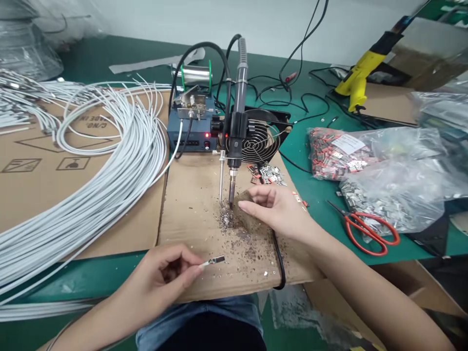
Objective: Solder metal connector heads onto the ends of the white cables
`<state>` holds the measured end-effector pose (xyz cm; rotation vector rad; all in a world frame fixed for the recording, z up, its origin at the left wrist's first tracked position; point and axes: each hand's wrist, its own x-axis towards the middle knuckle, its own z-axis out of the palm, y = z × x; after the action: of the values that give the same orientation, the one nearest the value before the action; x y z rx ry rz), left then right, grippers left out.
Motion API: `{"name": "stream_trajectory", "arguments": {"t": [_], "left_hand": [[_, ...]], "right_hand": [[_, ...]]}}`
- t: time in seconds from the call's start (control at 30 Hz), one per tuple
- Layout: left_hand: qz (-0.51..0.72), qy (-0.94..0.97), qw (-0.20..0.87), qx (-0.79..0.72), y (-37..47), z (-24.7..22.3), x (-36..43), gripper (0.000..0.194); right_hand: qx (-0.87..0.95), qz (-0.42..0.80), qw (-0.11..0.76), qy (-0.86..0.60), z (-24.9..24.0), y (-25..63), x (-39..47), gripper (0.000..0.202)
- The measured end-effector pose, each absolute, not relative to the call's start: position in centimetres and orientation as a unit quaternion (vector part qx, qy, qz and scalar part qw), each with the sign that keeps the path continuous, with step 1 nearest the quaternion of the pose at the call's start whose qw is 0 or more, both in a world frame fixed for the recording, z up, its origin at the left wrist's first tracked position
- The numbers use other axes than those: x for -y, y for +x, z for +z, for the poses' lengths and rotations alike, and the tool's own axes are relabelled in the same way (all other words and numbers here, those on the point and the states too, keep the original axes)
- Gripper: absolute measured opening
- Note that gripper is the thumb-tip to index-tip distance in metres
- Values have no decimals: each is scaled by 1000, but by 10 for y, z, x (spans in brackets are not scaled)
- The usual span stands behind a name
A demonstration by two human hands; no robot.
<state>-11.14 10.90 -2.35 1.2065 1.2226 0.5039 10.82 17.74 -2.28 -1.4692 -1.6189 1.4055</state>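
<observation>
My left hand (pixel 164 278) pinches a white cable just behind its metal USB connector (pixel 218 260), which points right above the cardboard (pixel 197 229). My right hand (pixel 280 209) has thumb and fingers closed on a brown, sponge-like pad (pixel 245 202), its kind not certain. The pad is close beside the tip of an upright soldering iron (pixel 239 97) clamped on a stand. Under the tip lies a heap of solder crumbs (pixel 226 218). Behind the iron is a blue soldering station (pixel 192 131) with a red light.
A thick bundle of white cables (pixel 146 151) fills the left. A solder spool (pixel 196 75) and a fan (pixel 258 141) stand at the back. Loose connectors (pixel 272 174), bags of connector parts (pixel 340 151), red-handled scissors (pixel 369 234) and a yellow hot-air tool (pixel 360 78) lie right.
</observation>
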Motion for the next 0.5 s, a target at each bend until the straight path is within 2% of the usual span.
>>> {"name": "stream_trajectory", "arguments": {"t": [0.1, 0.17, 0.23, 0.3, 0.37, 0.43, 0.5], "left_hand": [[236, 513, 628, -536, -113, -23, -108, 16], [243, 522, 629, -523, -116, -24, -109, 16], [250, 521, 628, -521, -118, -23, -108, 17], [259, 500, 627, -539, -118, -21, -107, 16], [271, 470, 624, -563, -118, -18, -105, 16], [277, 455, 624, -572, -119, -16, -104, 16], [280, 448, 622, -578, -119, -16, -103, 16]], "right_hand": [[605, 551, 230, -528, -20, 111, -177, 38], [640, 508, 215, -534, -16, 114, -169, 33], [706, 389, 228, -546, -12, 116, -159, 21], [778, 220, 264, -526, -8, 113, -149, 11], [829, 78, 279, -479, -7, 109, -143, 10], [861, 4, 246, -445, -8, 104, -139, 14], [876, -13, 198, -439, -9, 101, -136, 18]]}}
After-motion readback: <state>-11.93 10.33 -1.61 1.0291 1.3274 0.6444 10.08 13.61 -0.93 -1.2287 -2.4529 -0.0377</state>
